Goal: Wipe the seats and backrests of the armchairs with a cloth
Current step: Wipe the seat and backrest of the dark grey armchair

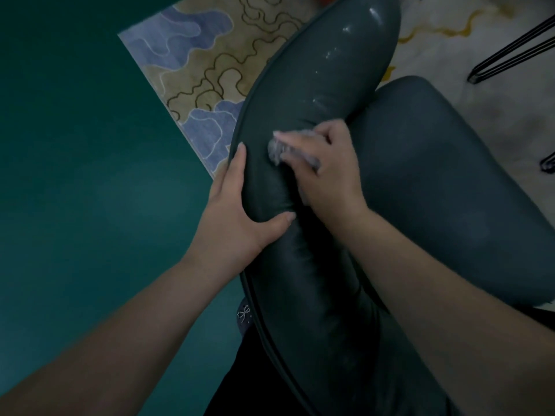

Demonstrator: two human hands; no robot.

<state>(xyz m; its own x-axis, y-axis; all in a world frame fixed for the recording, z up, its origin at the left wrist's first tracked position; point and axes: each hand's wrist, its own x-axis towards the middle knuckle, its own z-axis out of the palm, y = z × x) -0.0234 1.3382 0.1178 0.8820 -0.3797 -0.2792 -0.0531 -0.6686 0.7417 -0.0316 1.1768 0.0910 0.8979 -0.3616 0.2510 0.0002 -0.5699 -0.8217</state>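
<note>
Both of my hands are on the dark grey-green armchair, seen from above through the head camera. My left hand point(240, 205) rests on the outer edge of the padded backrest point(315, 94), fingers straight and laid along the piped rim, thumb spread apart from them and pressing into the top of the cushion, so the hand cups the roll of padding loosely. My right hand point(327, 172) sits just beside it, farther in on the same backrest, with its fingers curled and clamped on a small, crumpled pale cloth point(277, 151). That cloth pokes out from under my fingertips on the side toward my left hand and lies flat against the leather, near the crease where the backrest meets the seat point(444, 181). It is blurred, so I cannot tell its exact shape. Between the two hands a narrow strip of bare leather shows; they do not touch. Higher up the backrest, beyond the cloth, the surface carries shiny wet-looking streaks and highlights. The seat cushion bulges out to the right of my right forearm. To the left of the chair lies a patterned rug point(198, 64) in blue and tan on a teal floor point(75, 145), and thin black metal legs point(510, 52) stand at the upper right on a pale part of the rug.
</note>
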